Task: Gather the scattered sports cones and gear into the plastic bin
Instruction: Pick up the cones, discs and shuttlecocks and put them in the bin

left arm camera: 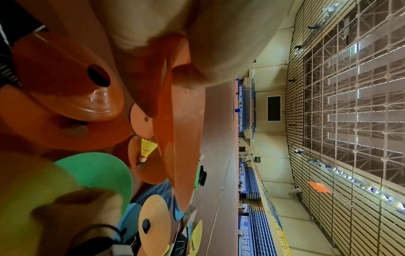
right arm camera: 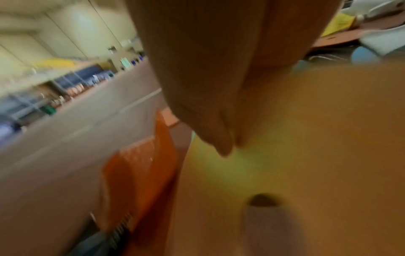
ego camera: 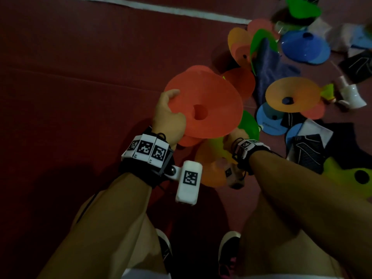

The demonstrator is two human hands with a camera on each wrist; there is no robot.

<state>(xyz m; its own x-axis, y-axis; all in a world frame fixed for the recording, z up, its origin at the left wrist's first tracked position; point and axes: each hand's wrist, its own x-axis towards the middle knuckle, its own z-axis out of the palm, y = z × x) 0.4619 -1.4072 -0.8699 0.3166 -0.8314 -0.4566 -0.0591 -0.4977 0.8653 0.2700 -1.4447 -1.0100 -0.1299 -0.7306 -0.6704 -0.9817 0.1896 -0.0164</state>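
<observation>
My left hand (ego camera: pixel 169 115) grips the near rim of a stack of red disc cones (ego camera: pixel 203 105), lifted above the floor; the left wrist view shows thumb and fingers pinching that rim (left arm camera: pixel 168 91). Just below it my right hand (ego camera: pixel 235 137) holds an orange-yellow disc cone (ego camera: pixel 211 164) by its edge. In the blurred right wrist view my fingers (right arm camera: pixel 219 135) lie on top of this cone (right arm camera: pixel 317 138), near its centre hole. Several more cones lie scattered to the right: orange (ego camera: pixel 291 95), blue (ego camera: pixel 304 47), green (ego camera: pixel 302 7). No plastic bin is in view.
A dark blue towel (ego camera: pixel 269 63), black gear (ego camera: pixel 308 152), a white item (ego camera: pixel 352 95) and a yellow shuttlecock (ego camera: pixel 328 91) lie among the cones. A yellow-green cone (ego camera: pixel 354 178) sits at the right edge. A white court line (ego camera: pixel 161 9) crosses the red floor.
</observation>
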